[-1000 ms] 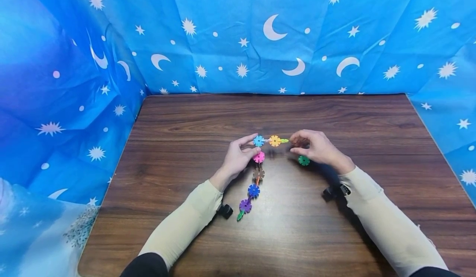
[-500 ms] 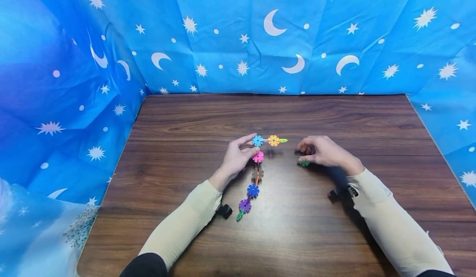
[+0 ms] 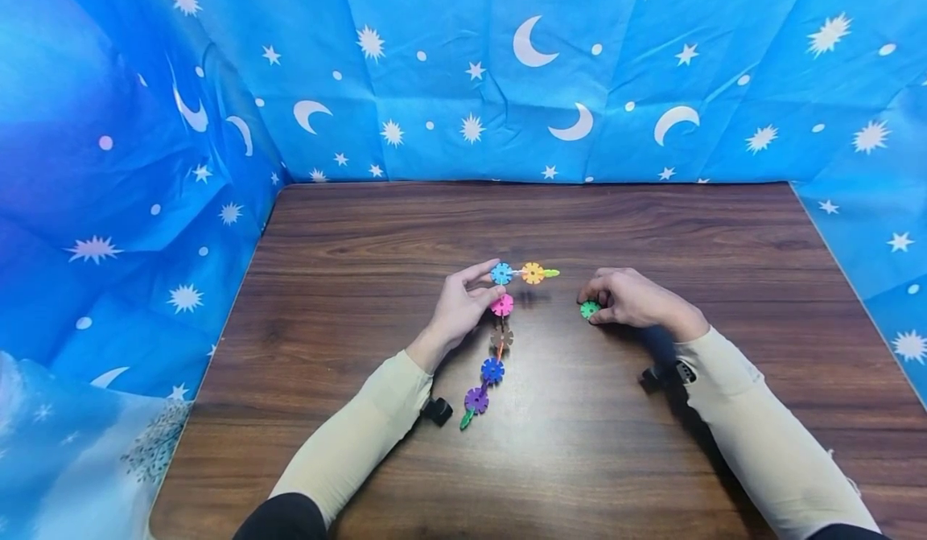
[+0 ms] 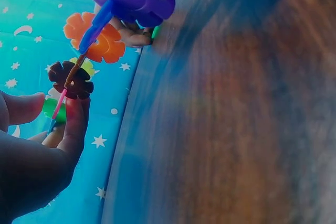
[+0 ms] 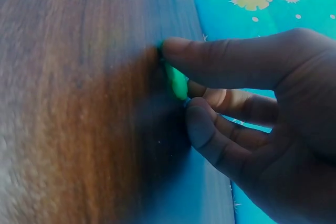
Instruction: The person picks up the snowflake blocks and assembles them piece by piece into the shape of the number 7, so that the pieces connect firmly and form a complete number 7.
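My left hand (image 3: 458, 307) holds up a chain of interlocking notched plastic discs, its fingers and thumb at the light blue disc (image 3: 501, 273) and the pink disc (image 3: 502, 305). From there a yellow-orange disc (image 3: 533, 273) and a lime disc (image 3: 552, 273) reach right. Brown (image 3: 502, 337), dark blue (image 3: 492, 371) and purple (image 3: 475, 401) discs run toward the front, ending in a green one (image 3: 467, 419). To the right, my right hand (image 3: 640, 302) pinches a loose green disc (image 3: 590, 310) by its edges, close over the table, tilted in the right wrist view.
The wooden table (image 3: 362, 226) spreads around both hands. Behind it and at the sides hangs a blue cloth (image 3: 449, 81) with moons and stars. Black wrist cameras (image 3: 438, 411) sit under both light sleeves (image 3: 362, 435).
My right hand has moved right, away from the lime end of the chain, and down to the loose green disc, which it now pinches and tilts. The left hand stays almost still.
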Demonstrator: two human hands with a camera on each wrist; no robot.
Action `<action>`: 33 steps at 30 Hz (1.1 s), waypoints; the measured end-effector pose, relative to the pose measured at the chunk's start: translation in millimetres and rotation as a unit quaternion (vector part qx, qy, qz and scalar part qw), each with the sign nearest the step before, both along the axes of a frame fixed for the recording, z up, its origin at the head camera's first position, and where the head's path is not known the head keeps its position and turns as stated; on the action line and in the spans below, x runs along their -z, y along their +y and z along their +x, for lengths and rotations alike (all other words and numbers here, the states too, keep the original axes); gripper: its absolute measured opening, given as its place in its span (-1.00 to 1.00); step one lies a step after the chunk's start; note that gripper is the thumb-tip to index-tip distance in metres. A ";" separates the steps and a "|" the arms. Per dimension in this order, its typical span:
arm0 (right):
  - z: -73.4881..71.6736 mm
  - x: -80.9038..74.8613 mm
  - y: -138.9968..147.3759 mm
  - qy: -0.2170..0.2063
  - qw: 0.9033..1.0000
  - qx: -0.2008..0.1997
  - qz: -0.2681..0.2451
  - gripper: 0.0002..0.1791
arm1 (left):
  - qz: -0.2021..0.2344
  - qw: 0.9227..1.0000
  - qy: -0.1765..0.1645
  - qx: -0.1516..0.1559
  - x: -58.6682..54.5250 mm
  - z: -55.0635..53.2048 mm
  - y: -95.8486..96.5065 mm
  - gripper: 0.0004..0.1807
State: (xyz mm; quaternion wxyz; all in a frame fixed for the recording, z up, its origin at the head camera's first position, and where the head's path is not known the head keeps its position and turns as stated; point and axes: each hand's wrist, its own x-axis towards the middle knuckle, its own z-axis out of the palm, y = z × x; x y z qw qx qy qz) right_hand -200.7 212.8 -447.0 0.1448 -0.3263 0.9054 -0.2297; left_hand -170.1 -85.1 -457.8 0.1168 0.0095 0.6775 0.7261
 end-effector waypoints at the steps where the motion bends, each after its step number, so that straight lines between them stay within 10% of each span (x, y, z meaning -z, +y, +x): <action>1: -0.3 -0.2 -0.4 0.002 1.000 0.000 0.001 -0.72 | -0.002 1.000 0.000 0.000 -0.3 0.0 -0.2 -0.41; 19: 1.1 0.7 1.1 0.050 0.998 0.029 -0.011 -0.77 | 0.009 1.000 -0.002 -0.003 -0.6 -0.2 1.9 -0.41; 33: -3.7 -0.7 1.4 0.005 0.994 0.084 -0.066 -0.91 | 0.002 1.000 0.000 0.000 0.4 -0.1 -1.6 -0.41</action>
